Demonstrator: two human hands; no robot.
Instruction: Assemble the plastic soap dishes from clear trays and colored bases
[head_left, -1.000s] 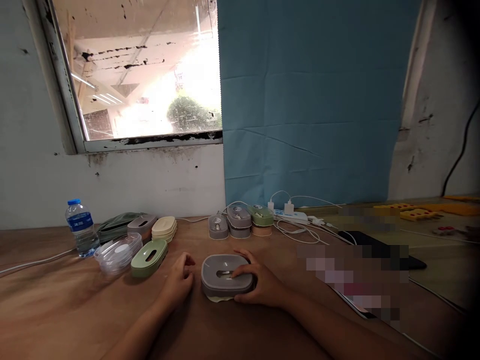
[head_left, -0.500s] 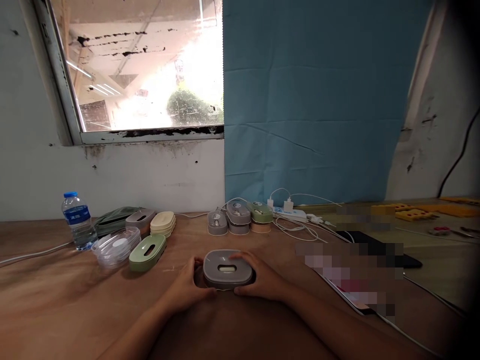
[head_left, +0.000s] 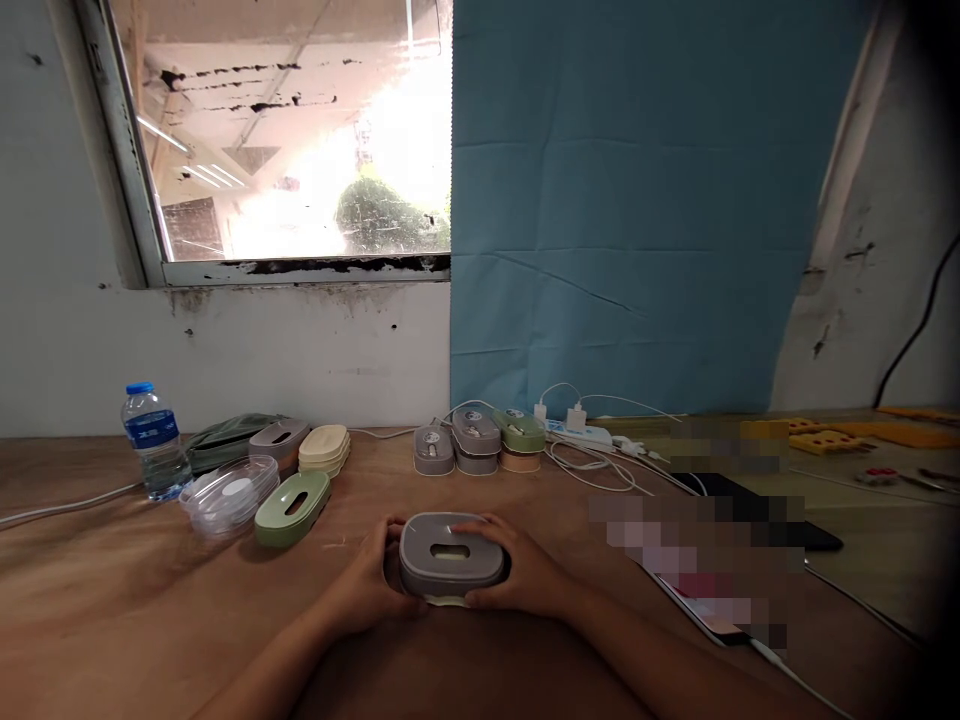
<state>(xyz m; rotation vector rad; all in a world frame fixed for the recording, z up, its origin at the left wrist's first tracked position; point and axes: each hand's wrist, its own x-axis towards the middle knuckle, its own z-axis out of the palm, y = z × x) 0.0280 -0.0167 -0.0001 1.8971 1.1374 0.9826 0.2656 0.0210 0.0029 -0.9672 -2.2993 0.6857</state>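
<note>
Near the front of the table is a grey oval box [head_left: 450,575] with a slot in its lid; something pale shows through the slot. A thin cream edge is visible under its front rim. My left hand [head_left: 375,588] is curved around the left side, thumb at the lower front edge. From the right, my right hand [head_left: 529,572] grips the box, its thumb low at the front and a finger lying over the lid's back part. The fingers behind the box are partly hidden.
To the left are a green slotted lid [head_left: 292,510], clear plastic containers [head_left: 229,495], stacked cream pieces [head_left: 324,450], a grey lid [head_left: 279,442] and a water bottle [head_left: 154,440]. Finished-looking boxes [head_left: 477,432], a power strip [head_left: 581,432] and cables stand behind. A phone-like device [head_left: 694,605] lies right.
The grey box now sits slightly lower and nearer to me in the picture, tilted a little so more of its front shows. Both hands have moved with it, the left closing in on its side.
</note>
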